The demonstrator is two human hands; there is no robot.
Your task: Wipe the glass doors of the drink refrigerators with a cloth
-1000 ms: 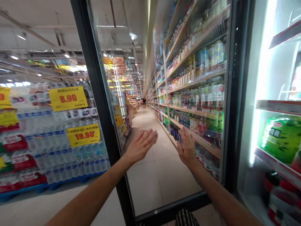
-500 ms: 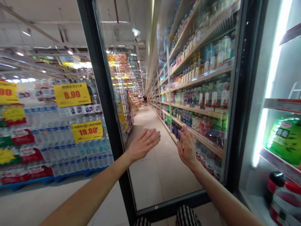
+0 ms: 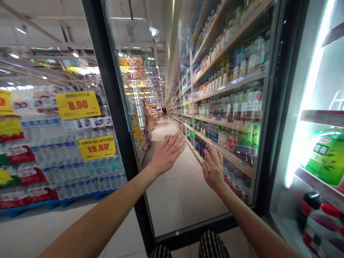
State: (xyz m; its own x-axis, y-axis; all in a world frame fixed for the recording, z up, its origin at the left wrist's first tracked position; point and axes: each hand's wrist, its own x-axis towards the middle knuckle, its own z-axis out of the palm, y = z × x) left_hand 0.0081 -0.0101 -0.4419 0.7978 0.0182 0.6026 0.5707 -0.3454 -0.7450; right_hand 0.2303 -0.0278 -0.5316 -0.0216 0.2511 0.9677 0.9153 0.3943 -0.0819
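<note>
Both my hands rest flat on the glass door (image 3: 188, 204) of an open chiller, whose black frame (image 3: 113, 107) stands to the left. My left hand (image 3: 167, 154) has its fingers stretched out against the pane; a pale patch lies under the fingertips and I cannot make it out. My right hand (image 3: 213, 169) is just to the right and a little lower, fingers spread on the glass, holding nothing. Through the pane I see the aisle floor and drink shelves (image 3: 228, 118).
The lit chiller interior is at the right, with a green packet (image 3: 326, 156) on a shelf and red-capped containers (image 3: 319, 218) below. Stacked water bottles (image 3: 80, 172) with yellow price signs (image 3: 77, 104) stand at the left. People (image 3: 163, 111) stand far down the aisle.
My left hand has slid a little up and to the right on the glass. My right hand has stayed almost where it was.
</note>
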